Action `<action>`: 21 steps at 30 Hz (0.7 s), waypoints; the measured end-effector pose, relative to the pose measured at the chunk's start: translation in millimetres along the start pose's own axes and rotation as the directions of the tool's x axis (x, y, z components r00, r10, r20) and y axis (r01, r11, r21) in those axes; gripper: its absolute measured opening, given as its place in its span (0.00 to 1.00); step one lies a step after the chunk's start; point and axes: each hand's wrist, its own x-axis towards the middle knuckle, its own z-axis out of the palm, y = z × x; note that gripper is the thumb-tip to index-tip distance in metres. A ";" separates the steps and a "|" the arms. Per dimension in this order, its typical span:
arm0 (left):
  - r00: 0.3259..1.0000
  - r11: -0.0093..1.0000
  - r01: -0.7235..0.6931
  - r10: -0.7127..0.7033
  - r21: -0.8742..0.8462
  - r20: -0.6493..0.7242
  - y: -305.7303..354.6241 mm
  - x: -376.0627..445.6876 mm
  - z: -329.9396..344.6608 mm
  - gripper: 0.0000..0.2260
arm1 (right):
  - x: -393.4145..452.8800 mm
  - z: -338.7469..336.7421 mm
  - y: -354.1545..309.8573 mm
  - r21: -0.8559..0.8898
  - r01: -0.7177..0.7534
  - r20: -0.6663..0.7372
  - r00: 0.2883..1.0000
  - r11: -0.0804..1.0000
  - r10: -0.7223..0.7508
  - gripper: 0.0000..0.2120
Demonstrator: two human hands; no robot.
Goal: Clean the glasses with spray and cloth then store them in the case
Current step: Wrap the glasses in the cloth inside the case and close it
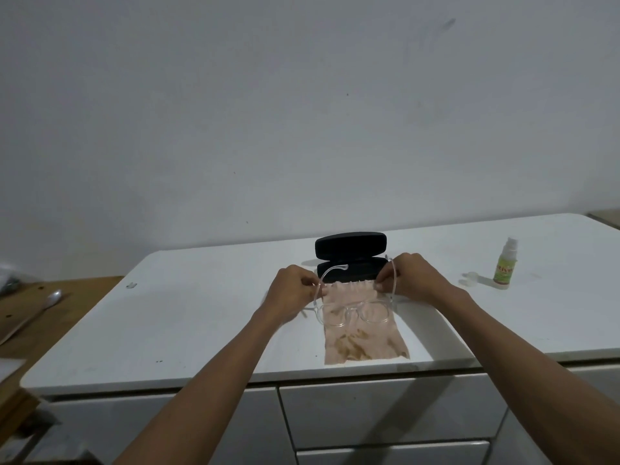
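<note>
Clear, glossy plastic for the glasses [354, 312], frame see-through, pinched at both temples by fingers [313, 286]. Beneath the fingers, soft matt cloth [364, 333], pinkish, brown-stained on its near half, puckered along its far edge. Just beyond the fingers, matt black case [350, 255], faintly grained. Smooth white worktop [201, 313] with slight sheen, marked by small dark specks. Well right of the fingers, translucent plastic spray bottle [506, 265] bearing a glossy green label.

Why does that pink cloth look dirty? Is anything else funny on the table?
The cloth under the glasses has brown stains on its near half, odd for something meant to clean lenses. Also, the spray bottle stands uncapped, its clear cap lying on the table beside it.
</note>
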 end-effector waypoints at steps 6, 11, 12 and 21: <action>0.999 0.999 0.018 -0.016 -0.045 0.040 5.1 3.6 0.7 0.04 | 2.5 -1.4 -3.7 0.071 -0.076 0.032 0.997 0.995 0.073 0.05; 0.991 0.959 0.094 -0.064 -0.267 0.118 4.3 1.5 -12.2 0.03 | 0.9 -11.0 -2.1 0.444 -0.141 0.097 0.989 0.885 0.108 0.13; 0.986 0.930 0.118 -0.068 -0.347 0.153 6.0 -0.9 -16.1 0.03 | -0.1 -12.6 -1.1 0.493 -0.153 0.121 0.987 0.856 0.107 0.12; 0.953 0.949 0.153 -0.068 -0.275 0.295 7.6 -4.5 -32.6 0.11 | -14.5 -21.7 -4.1 0.557 -0.131 0.282 0.959 0.820 -0.039 0.14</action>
